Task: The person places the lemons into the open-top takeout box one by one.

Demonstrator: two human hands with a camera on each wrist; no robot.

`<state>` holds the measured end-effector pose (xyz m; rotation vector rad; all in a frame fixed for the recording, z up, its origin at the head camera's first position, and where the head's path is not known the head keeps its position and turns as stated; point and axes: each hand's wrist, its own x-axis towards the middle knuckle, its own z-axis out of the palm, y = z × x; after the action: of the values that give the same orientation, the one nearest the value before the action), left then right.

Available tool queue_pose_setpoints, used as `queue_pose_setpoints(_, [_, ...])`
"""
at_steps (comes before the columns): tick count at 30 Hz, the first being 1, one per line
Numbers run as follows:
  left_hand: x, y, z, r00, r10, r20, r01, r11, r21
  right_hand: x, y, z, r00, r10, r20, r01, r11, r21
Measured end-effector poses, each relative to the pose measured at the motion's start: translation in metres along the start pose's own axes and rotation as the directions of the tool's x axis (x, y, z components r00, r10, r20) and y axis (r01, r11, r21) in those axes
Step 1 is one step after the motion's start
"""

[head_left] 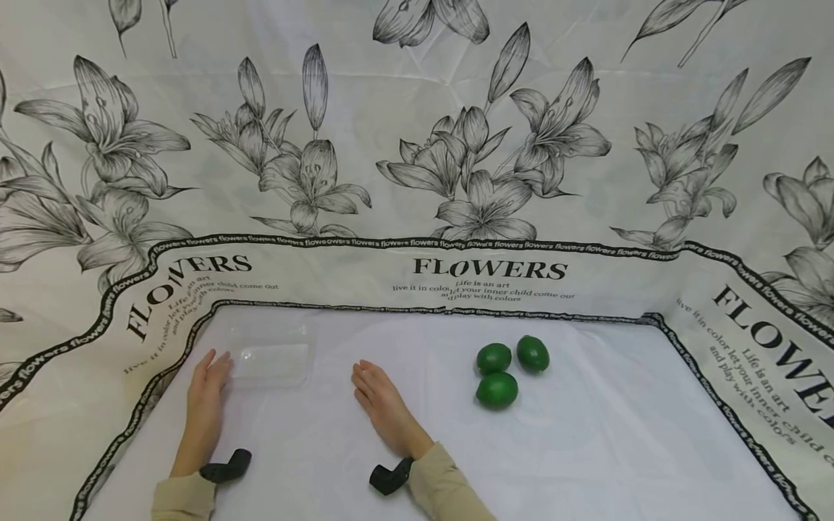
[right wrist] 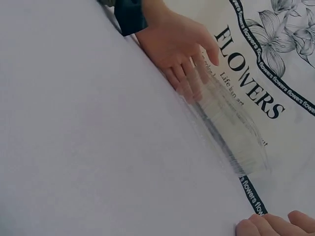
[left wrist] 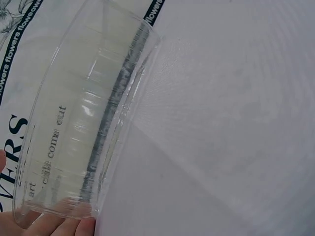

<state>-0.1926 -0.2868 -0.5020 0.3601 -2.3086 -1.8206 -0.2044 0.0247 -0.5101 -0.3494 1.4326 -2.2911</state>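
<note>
A clear plastic container (head_left: pixel 274 365) lies on the white tabletop at the left in the head view. Along its left side is my left hand (head_left: pixel 207 401), its fingers extended and touching the wall. The left wrist view has those fingertips behind the near end of the see-through container (left wrist: pixel 74 113). To the container's right, with a gap between, my right hand (head_left: pixel 387 412) holds nothing; its fingers are fairly straight and close together. In the right wrist view, only fingers of the right hand (right wrist: pixel 275 227) show at the lower corner.
Three green limes sit grouped right of centre: one in front (head_left: pixel 497 391), one behind it (head_left: pixel 494 359), and one at the right (head_left: pixel 533 354). A flower-printed cloth (head_left: pixel 352 275) with black lettered borders rises around the white surface (head_left: pixel 586 434) at back and sides.
</note>
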Motion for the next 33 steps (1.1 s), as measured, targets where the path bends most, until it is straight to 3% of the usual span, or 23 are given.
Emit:
queue_pose_setpoints(6, [0.004, -0.001, 0.002, 1.000, -0.005, -0.014, 0.005, 1.000, -0.007, -0.001, 0.004, 0.004, 0.999, -0.032, 0.023, 0.034, 0.994, -0.108])
queue_pose_setpoints(14, [0.004, -0.002, 0.001, 1.000, -0.015, -0.020, 0.014, 1.000, -0.026, 0.002, 0.007, 0.009, 0.999, -0.036, 0.018, 0.038, 0.992, -0.123])
queue_pose_setpoints(27, [0.004, -0.005, 0.000, 1.000, -0.022, -0.007, 0.022, 0.998, -0.051, 0.023, 0.018, 0.040, 0.999, 0.023, 0.047, -0.018, 0.994, -0.111])
queue_pose_setpoints(33, [0.005, -0.007, 0.000, 1.000, -0.020, -0.011, 0.019, 0.999, -0.050, 0.031, 0.023, 0.046, 0.998, 0.011, 0.059, -0.006, 0.997, -0.083])
